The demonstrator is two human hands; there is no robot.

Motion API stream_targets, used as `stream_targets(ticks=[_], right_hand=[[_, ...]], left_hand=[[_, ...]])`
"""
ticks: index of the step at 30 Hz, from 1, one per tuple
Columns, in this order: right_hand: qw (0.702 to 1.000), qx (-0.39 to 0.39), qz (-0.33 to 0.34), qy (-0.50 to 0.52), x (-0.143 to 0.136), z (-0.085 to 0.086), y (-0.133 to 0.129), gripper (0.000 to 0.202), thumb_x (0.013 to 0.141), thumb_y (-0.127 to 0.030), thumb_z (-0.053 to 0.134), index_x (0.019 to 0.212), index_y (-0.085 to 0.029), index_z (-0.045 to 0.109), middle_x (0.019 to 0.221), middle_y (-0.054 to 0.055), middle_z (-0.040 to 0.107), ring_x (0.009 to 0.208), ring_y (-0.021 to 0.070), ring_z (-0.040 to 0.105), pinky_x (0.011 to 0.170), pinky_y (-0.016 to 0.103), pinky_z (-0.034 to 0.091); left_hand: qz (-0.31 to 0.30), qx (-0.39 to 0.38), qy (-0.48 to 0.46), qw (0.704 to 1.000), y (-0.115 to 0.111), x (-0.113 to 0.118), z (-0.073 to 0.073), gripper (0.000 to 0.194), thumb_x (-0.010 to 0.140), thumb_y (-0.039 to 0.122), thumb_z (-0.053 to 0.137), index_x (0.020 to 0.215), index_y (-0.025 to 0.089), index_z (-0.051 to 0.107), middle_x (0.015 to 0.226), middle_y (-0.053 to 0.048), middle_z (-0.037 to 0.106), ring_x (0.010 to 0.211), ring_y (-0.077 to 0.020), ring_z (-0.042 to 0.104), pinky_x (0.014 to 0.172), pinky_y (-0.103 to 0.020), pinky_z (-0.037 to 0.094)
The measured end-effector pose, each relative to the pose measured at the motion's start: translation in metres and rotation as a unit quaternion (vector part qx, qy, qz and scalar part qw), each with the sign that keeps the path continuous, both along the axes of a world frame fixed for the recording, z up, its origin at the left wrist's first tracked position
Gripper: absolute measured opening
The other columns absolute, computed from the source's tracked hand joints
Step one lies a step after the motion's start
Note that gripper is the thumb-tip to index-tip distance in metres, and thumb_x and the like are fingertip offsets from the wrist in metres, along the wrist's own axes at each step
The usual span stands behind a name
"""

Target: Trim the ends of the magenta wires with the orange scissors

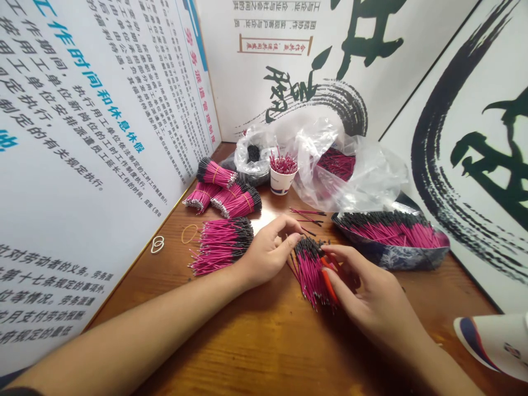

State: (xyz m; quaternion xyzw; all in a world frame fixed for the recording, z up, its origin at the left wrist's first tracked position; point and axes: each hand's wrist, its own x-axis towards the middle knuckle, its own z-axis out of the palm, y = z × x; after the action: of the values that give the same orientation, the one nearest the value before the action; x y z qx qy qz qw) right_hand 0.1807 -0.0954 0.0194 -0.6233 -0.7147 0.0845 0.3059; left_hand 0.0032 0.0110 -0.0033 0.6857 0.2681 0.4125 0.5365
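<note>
My left hand (270, 247) is closed in a pinch at the middle of the table; a thin wire seems to be between thumb and forefinger, mostly hidden. My right hand (363, 289) is wrapped round small pliers with orange handles (330, 283), their dark jaws over the black ends of a loose pile of pink wires (307, 269). Left of my left hand lies a wide stack of pink wires with black ends (220, 245). A few single wires (307, 212) lie just beyond my fingers.
Rubber-banded wire bundles (231, 198) sit at the back left, near a paper cup (282, 181) of wires and plastic bags (350, 176). A patterned tray (396, 256) of wires stands right. Rubber bands (190, 234) lie left. Another cup (495, 344) lies near right. Printed panels enclose the table.
</note>
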Motion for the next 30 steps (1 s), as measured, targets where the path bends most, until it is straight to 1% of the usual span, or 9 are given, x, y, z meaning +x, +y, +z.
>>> stream_targets(ticks=[3, 7, 16, 20, 27, 30], right_hand=[[1.0, -0.002, 0.005, -0.003, 0.0005, 0.0, -0.0003, 0.025, 0.092, -0.026, 0.053, 0.114, -0.02, 0.062, 0.088, 0.006, 0.075, 0.069, 0.0185, 0.071, 0.059, 0.028, 0.057], [1.0, -0.005, 0.004, 0.002, -0.0006, 0.0003, 0.0011, 0.024, 0.092, -0.025, 0.054, 0.114, -0.02, 0.061, 0.09, 0.006, 0.075, 0.07, 0.0183, 0.071, 0.06, 0.028, 0.057], [1.0, -0.005, 0.001, 0.005, -0.0013, 0.0001, 0.0, 0.025, 0.092, -0.025, 0.053, 0.114, -0.02, 0.062, 0.088, 0.005, 0.075, 0.066, 0.0168, 0.069, 0.057, 0.026, 0.054], [1.0, 0.004, 0.006, 0.005, -0.0006, -0.0004, 0.0006, 0.024, 0.091, -0.026, 0.054, 0.113, -0.02, 0.062, 0.085, 0.004, 0.074, 0.062, 0.0164, 0.068, 0.055, 0.026, 0.053], [1.0, -0.012, 0.011, 0.011, 0.0006, 0.001, 0.0008, 0.024, 0.093, -0.025, 0.053, 0.114, -0.019, 0.062, 0.088, 0.006, 0.075, 0.065, 0.0175, 0.069, 0.055, 0.026, 0.053], [1.0, -0.022, 0.011, 0.013, 0.0011, 0.0008, 0.0002, 0.024, 0.094, -0.024, 0.053, 0.115, -0.02, 0.061, 0.088, 0.005, 0.074, 0.068, 0.0178, 0.07, 0.058, 0.026, 0.054]], left_hand=[[-0.002, -0.007, 0.011, 1.0, -0.0007, 0.0001, 0.0002, 0.007, 0.091, 0.024, 0.054, 0.092, 0.018, 0.054, 0.082, -0.001, 0.053, 0.075, -0.0136, 0.05, 0.066, -0.026, 0.043], [-0.012, -0.01, 0.016, 1.0, -0.0007, -0.0003, 0.0011, 0.007, 0.09, 0.025, 0.054, 0.091, 0.018, 0.054, 0.083, -0.001, 0.053, 0.077, -0.0142, 0.05, 0.066, -0.026, 0.043], [-0.015, -0.001, 0.002, 1.0, 0.0006, 0.0, -0.0001, 0.009, 0.091, 0.026, 0.053, 0.09, 0.017, 0.056, 0.083, -0.001, 0.054, 0.076, -0.0139, 0.05, 0.07, -0.027, 0.042], [-0.017, -0.006, 0.0, 1.0, -0.0003, -0.0002, 0.0015, 0.01, 0.092, 0.026, 0.053, 0.09, 0.016, 0.056, 0.083, -0.001, 0.053, 0.075, -0.0134, 0.049, 0.068, -0.026, 0.041], [-0.02, -0.008, -0.014, 1.0, 0.0003, -0.0005, 0.0025, 0.009, 0.092, 0.024, 0.054, 0.09, 0.015, 0.057, 0.084, -0.001, 0.053, 0.077, -0.0131, 0.05, 0.072, -0.027, 0.041], [-0.019, -0.015, -0.016, 1.0, 0.0008, -0.0004, 0.0012, 0.01, 0.092, 0.024, 0.054, 0.09, 0.015, 0.057, 0.084, -0.001, 0.054, 0.078, -0.0136, 0.052, 0.073, -0.027, 0.042]])
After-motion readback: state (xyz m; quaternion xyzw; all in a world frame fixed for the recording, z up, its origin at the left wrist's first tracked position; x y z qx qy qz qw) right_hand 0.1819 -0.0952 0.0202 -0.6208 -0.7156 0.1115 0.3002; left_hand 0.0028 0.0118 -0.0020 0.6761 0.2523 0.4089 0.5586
